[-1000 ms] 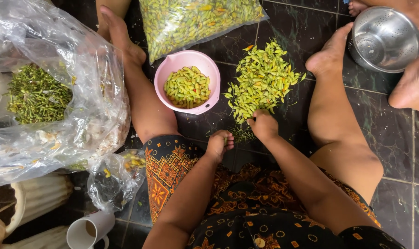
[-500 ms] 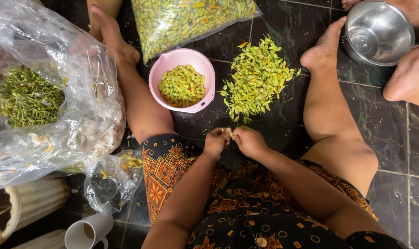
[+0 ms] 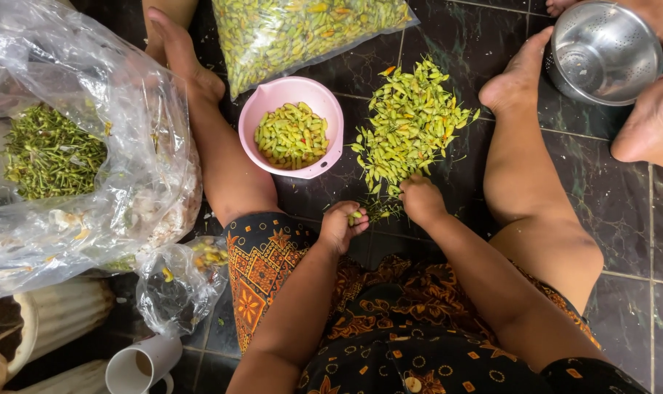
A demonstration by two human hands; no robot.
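I sit on a dark tiled floor with my legs spread. A loose pile of small green-yellow chilies (image 3: pixel 410 125) lies between my legs. My right hand (image 3: pixel 421 200) rests fingers-down on the near edge of that pile, closed around chilies. My left hand (image 3: pixel 342 225) is curled beside it, holding a small green chili between its fingers. A pink bowl (image 3: pixel 261 111) with several plucked chilies stands just beyond my left hand, by my left leg.
A clear bag of chilies (image 3: pixel 299 31) lies at the top. A big plastic bag (image 3: pixel 90 168) with green stems fills the left. A steel colander (image 3: pixel 603 49) and another person's foot (image 3: pixel 649 124) are at upper right. A white cup (image 3: pixel 143 363) lies at lower left.
My two hands were together in front of me half a second ago; now the right hand has gone back to the pile's edge and the left stays with a chili.
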